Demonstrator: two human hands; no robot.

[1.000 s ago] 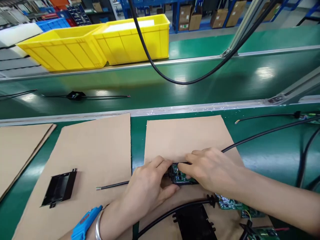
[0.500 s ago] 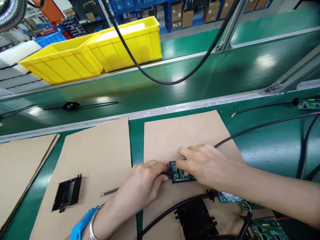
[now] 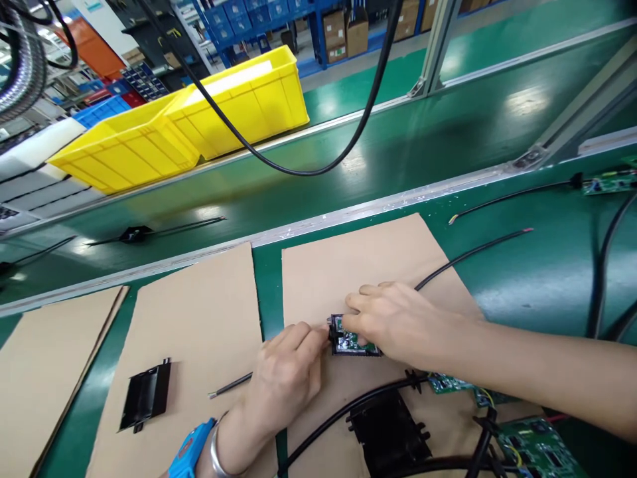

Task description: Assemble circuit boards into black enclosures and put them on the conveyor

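A small green circuit board (image 3: 351, 343) sits in a black plastic case on cardboard. My right hand (image 3: 385, 318) grips the board and case from the right, fingertips bent over the board's top; its far side is hidden. At the case's left end, my left hand (image 3: 291, 365) is closed round a black cable (image 3: 231, 385), whose bare end sticks out left of the hand. Another black cable (image 3: 448, 262) runs from behind my right hand toward the upper right. Just below lies an empty black case half (image 3: 391, 431), crossed by a thick black cable (image 3: 343, 418).
Another open black case half (image 3: 146, 396) lies on the left cardboard sheet (image 3: 199, 312). More circuit boards (image 3: 540, 445) with cables sit at lower right. Yellow bins (image 3: 243, 106) stand beyond the metal rail (image 3: 298, 229). A black cable (image 3: 308, 174) hangs across the upper view.
The camera view has tilted and shifted slightly. My left-hand fingers have curled in tighter by the case's left end. The right hand keeps its hold on the board and case.
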